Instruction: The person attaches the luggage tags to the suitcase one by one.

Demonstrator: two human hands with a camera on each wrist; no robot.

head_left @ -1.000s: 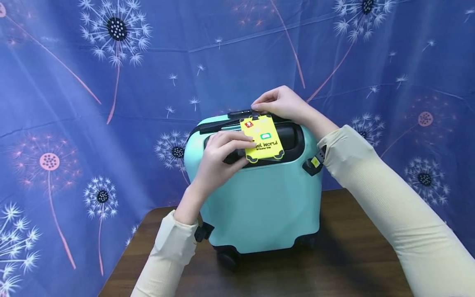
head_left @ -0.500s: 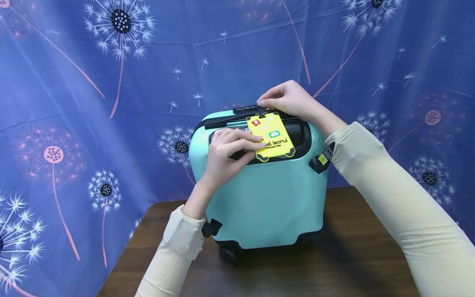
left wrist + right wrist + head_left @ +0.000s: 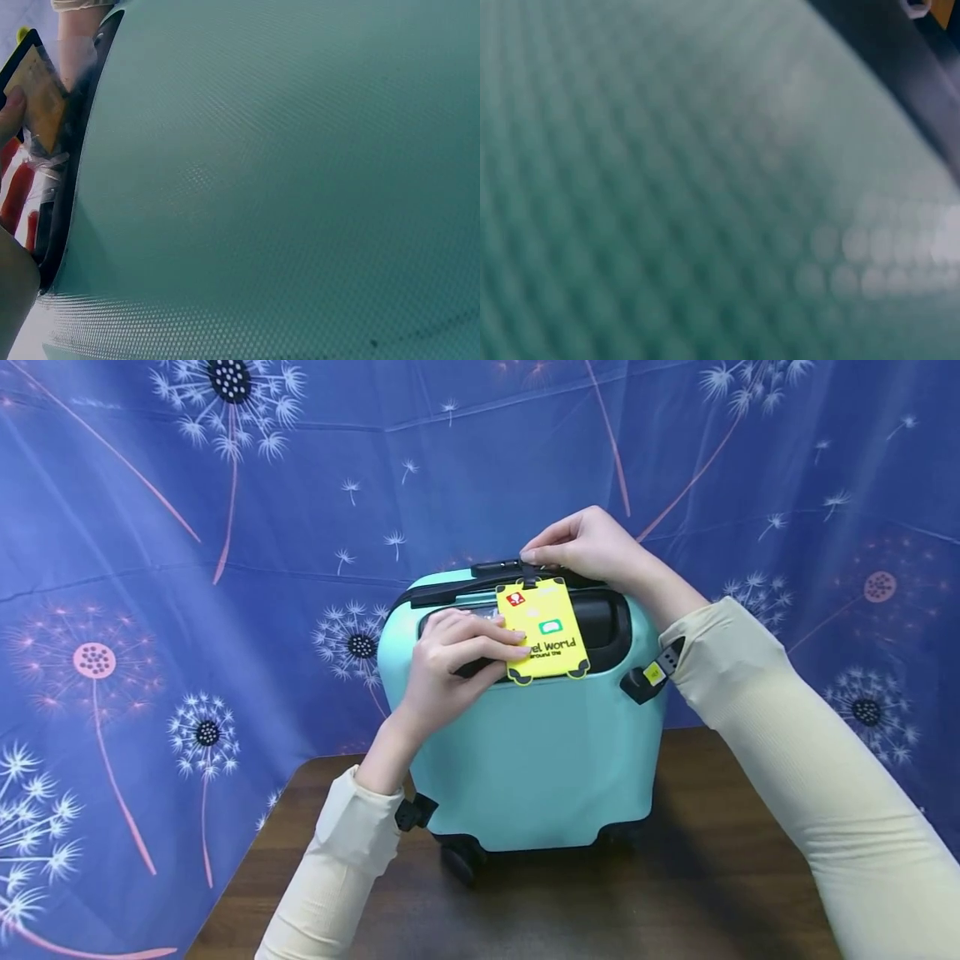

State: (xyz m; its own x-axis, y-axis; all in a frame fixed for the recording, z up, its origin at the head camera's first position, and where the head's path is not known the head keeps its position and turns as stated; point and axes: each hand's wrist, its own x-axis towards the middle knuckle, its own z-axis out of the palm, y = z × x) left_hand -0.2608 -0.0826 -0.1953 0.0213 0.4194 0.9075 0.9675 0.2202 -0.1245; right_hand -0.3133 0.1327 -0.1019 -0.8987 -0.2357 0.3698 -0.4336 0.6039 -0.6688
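A mint-green suitcase stands upright with a black recessed handle area near its top. Over that recess hangs a yellow luggage tag with printed lettering. My left hand pinches the tag by its lower left edge, thumb behind and fingers across the front. At the top edge, my right hand pinches the tag's short black strap beside the black lock. In the left wrist view the tag's back shows, with clear plastic near it. The right wrist view holds mostly the blurred shell.
The suitcase rests on black wheels on a dark wooden table. A blue curtain with dandelion prints hangs close behind. Black wrist cameras sit at both cuffs, near the suitcase's sides.
The head view has shifted slightly. Both hands keep their hold, and a little more of the strap shows above the tag than one second ago.
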